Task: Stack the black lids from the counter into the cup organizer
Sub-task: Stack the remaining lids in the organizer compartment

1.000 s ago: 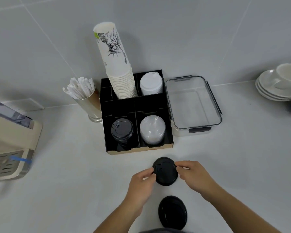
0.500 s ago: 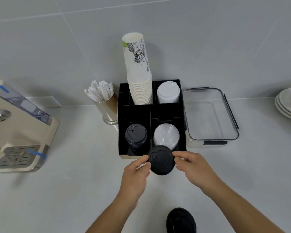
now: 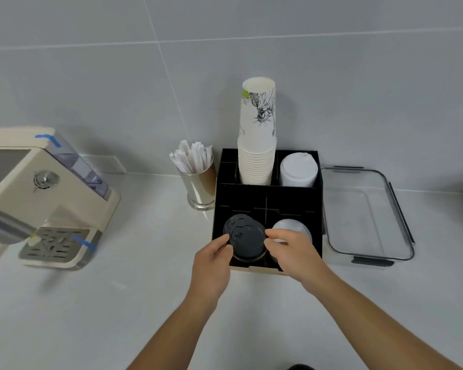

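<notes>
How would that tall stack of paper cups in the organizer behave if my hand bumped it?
The paper cup stack probably tips easily: it rises far above the organizer walls, which brace only its base. Paper cups look light, so little would resist a knock. It already seems to lean slightly.

Pale grey tiled wall [image 3: 332,76] behind, thin grout lines crossing it. White glossy counter [image 3: 91,316] below, softly and evenly lit. At left, a cream machine [image 3: 46,188] with blue tape on its corners and a metal drip grille. Near the wall, a metal cup of paper sticks [image 3: 198,180]. At right, a clear container [image 3: 366,217] (dark clips on its ends).
</notes>
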A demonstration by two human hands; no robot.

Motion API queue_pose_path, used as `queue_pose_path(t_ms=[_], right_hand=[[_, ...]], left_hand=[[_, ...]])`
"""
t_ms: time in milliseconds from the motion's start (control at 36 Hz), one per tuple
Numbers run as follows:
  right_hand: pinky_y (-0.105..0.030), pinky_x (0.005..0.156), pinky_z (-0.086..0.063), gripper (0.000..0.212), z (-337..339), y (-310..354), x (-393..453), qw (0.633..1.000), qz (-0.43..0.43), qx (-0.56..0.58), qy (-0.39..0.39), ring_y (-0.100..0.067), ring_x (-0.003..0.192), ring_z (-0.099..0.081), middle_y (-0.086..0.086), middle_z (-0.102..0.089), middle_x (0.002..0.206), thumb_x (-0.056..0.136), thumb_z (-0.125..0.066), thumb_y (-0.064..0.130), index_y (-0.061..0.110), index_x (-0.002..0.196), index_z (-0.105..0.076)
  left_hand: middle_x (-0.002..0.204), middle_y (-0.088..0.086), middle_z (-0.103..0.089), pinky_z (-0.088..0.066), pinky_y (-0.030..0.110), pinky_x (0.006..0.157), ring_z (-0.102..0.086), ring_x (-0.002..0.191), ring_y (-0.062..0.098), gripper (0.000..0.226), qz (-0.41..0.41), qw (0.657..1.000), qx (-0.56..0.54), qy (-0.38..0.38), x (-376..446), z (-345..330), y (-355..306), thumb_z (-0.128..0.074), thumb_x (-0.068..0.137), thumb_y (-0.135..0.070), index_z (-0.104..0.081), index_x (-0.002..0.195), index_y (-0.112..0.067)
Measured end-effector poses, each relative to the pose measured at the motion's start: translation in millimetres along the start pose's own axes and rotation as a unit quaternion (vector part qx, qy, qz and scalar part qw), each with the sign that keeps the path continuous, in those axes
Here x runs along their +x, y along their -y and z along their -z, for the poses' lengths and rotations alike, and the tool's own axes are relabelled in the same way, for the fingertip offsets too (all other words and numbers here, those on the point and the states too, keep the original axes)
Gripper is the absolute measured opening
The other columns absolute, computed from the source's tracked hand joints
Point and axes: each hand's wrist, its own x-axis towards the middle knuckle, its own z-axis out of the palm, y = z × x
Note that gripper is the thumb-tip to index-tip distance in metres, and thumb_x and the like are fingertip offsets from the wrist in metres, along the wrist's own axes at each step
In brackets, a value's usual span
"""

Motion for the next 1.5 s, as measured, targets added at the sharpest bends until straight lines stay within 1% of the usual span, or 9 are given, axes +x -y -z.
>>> queue_pose_path(t_ms=[194,306,444,611,917,1083,1194,1306,1500], right_hand=[[-0.047,0.068,-0.052,0.03,-16.3,7.4,17.0,1.0,-0.005,-0.009,-0.015,-0.045,0.104,-0.058,-0.03,-0.062,0.11,0.091,-0.058,0.02,-0.002,0.111,-0.058],[-0.021,0.062,-0.051,0.035,-23.0,5.8,24.2,0.999,-0.032,0.002,-0.016,-0.023,0.094,-0.068,-0.001,-0.07,0.09,0.093,-0.058,0.023,0.016,0.127,-0.061],[-0.02,0.068,-0.043,0.037,-29.2,5.3,29.2,0.998,-0.043,0.028,-0.023,-0.014,0.092,-0.063,0.01,-0.065,0.094,0.093,-0.058,0.022,0.019,0.13,-0.059],[-0.026,0.078,-0.051,0.035,-31.1,3.6,37.4,0.998,-0.05,0.016,-0.038,-0.025,0.101,-0.065,-0.009,-0.069,0.111,0.092,-0.059,0.021,0.011,0.126,-0.061],[-0.022,0.051,-0.031,0.022,-32.9,1.9,37.2,0.999,-0.033,0.0,-0.039,-0.015,0.053,-0.038,0.005,-0.042,0.055,0.088,-0.059,0.02,0.013,0.068,-0.054],[-0.054,0.077,-0.051,0.031,-33.1,4.0,33.3,0.999,-0.017,-0.026,-0.034,-0.049,0.085,-0.053,-0.033,-0.057,0.092,0.089,-0.058,0.017,-0.007,0.108,-0.055],[-0.036,0.058,-0.041,0.034,-33.3,1.1,33.8,0.999,-0.029,-0.027,-0.012,-0.036,0.061,-0.046,-0.023,-0.05,0.071,0.089,-0.056,0.022,-0.003,0.113,-0.053],[-0.039,0.099,-0.048,0.039,-32.6,0.6,36.2,0.999,-0.051,0.017,0.001,-0.016,0.104,-0.064,0.002,-0.07,0.108,0.091,-0.054,0.035,0.02,0.126,-0.062],[-0.029,0.059,-0.039,0.027,-26.4,9.4,37.3,0.99,-0.103,0.087,0.03,-0.016,0.06,-0.027,-0.003,-0.029,0.066,0.076,-0.053,0.035,0.018,0.058,-0.041]], left_hand=[[0.119,-0.008,-0.06,-0.042,0.025,0.093,-0.055,0.108,0.01,0.036,0.002,1.0,0.006,-0.01,25.4,1.4,-6.3,-0.051,0.095,-0.013,-0.061,0.129,-0.018],[0.123,-0.003,-0.061,-0.046,0.03,0.101,-0.057,0.114,0.016,0.039,-0.001,1.0,0.026,-0.004,37.6,2.2,-5.8,-0.044,0.096,-0.008,-0.059,0.131,-0.016],[0.107,-0.018,-0.062,-0.039,0.002,0.065,-0.057,0.085,-0.008,0.042,-0.014,0.999,0.05,0.013,52.0,1.8,-1.7,-0.041,0.097,-0.008,-0.054,0.136,-0.017],[0.057,-0.039,-0.06,-0.041,-0.004,0.055,-0.054,0.057,-0.022,0.044,-0.042,0.993,0.105,0.039,60.9,2.3,4.4,-0.039,0.096,-0.003,-0.057,0.132,-0.019],[0.11,-0.017,-0.067,-0.044,0.009,0.088,-0.061,0.104,0.001,0.047,-0.081,0.983,0.144,0.077,63.4,4.4,9.6,-0.038,0.096,-0.003,-0.056,0.134,-0.023],[0.121,-0.011,-0.066,-0.041,0.005,0.09,-0.059,0.112,0.005,0.048,-0.106,0.975,0.168,0.098,63.1,4.6,9.0,-0.038,0.096,-0.004,-0.058,0.132,-0.028],[0.134,-0.001,-0.059,-0.043,0.018,0.104,-0.054,0.121,0.017,0.049,-0.099,0.97,0.199,0.099,60.4,7.3,7.9,-0.038,0.097,-0.003,-0.047,0.142,-0.021],[0.137,0.006,-0.057,-0.039,0.036,0.111,-0.052,0.126,0.025,0.05,-0.092,0.965,0.22,0.11,61.9,8.4,6.7,-0.038,0.098,-0.004,-0.042,0.145,-0.018],[0.138,0.016,-0.054,-0.037,0.041,0.111,-0.047,0.128,0.032,0.046,-0.074,0.961,0.239,0.115,62.5,9.0,1.6,-0.038,0.098,-0.007,-0.045,0.143,-0.014]])
